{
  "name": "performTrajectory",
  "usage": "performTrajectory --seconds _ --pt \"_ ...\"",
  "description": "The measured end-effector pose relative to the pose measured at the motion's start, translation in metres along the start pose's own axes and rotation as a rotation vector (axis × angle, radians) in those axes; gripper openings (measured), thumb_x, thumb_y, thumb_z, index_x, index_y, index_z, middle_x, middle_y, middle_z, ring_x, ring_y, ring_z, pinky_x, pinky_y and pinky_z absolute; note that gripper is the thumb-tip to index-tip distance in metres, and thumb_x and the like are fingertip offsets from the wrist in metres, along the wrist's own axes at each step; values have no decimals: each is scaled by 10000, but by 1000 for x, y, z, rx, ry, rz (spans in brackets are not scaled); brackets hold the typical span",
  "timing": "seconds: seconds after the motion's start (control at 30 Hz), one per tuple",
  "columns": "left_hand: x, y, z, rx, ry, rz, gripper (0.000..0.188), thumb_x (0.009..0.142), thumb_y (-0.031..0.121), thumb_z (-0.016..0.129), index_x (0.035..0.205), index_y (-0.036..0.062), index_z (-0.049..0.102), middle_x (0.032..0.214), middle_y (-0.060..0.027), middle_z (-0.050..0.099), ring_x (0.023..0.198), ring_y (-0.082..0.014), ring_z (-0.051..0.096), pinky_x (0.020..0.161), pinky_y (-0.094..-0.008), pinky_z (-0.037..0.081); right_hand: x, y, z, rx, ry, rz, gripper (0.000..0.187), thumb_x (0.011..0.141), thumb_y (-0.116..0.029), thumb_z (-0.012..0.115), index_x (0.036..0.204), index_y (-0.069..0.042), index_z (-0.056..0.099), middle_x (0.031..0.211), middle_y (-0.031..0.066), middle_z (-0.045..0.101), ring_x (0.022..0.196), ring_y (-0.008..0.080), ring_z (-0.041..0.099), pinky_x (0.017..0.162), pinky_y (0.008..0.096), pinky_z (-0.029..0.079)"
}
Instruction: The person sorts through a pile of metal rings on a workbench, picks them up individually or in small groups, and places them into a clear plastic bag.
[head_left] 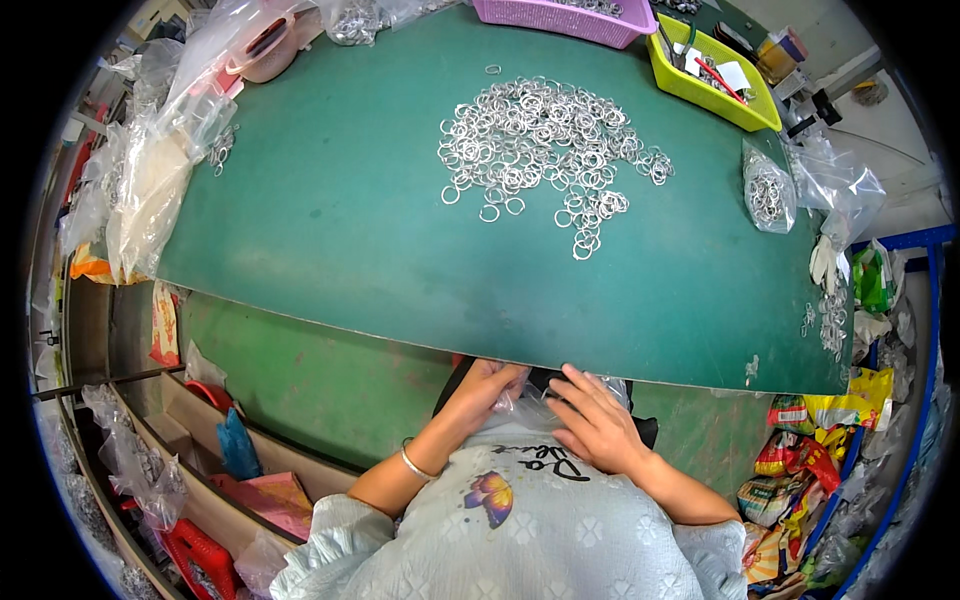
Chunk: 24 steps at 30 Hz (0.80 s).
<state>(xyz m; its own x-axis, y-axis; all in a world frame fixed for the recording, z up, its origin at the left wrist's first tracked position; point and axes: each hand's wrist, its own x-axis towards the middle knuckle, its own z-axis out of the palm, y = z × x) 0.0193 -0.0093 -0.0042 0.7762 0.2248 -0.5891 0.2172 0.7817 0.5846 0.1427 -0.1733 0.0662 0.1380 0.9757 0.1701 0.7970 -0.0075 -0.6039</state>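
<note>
Close to my body, below the table's near edge, my left hand (488, 388) is closed on a clear plastic bag (524, 408). My right hand (598, 420) lies beside it with fingers stretched out and slightly apart, over the bag's other side. Folds of the bag show between the two hands; its lower part and contents cannot be made out. Farther off on the green table (330, 200) spreads a loose heap of silver metal rings (540, 130), with a few strays at its near side.
A purple basket (570, 22) and a yellow-green basket (690, 85) with tools stand at the far side. On the right lie a bag of rings (768, 195) and a small group of metal pieces (832, 325). Plastic bags (155, 190) crowd the left edge, near a pink bowl (268, 58).
</note>
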Motion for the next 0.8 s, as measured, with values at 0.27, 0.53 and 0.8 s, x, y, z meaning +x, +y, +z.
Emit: performTrajectory --seconds 0.27,0.53,0.8 --pt "2 -3 -4 -19 -17 -2 168 931 163 609 793 86 550 673 33 467 569 -74 407 505 -226 323 93 51 -31 -224 376 162 412 813 -81 663 1197 15 551 1230 177 526 1119 367 509 937 434 417" --pt "0 -1 -2 -31 -27 7 144 929 154 604 821 75 550 667 31 463 563 -71 399 492 -228 313 83 74 -41 -15 407 332 295 771 -54 720 1034 19 609 892 119 622 810 259 589 712 341 478" --pt "-1 2 1 -12 -6 -4 138 928 152 601 827 69 556 669 26 483 553 -70 407 476 -230 302 60 71 -60 -186 343 331 284 781 12 647 1065 2 631 1123 147 574 988 316 528 844 377 448"
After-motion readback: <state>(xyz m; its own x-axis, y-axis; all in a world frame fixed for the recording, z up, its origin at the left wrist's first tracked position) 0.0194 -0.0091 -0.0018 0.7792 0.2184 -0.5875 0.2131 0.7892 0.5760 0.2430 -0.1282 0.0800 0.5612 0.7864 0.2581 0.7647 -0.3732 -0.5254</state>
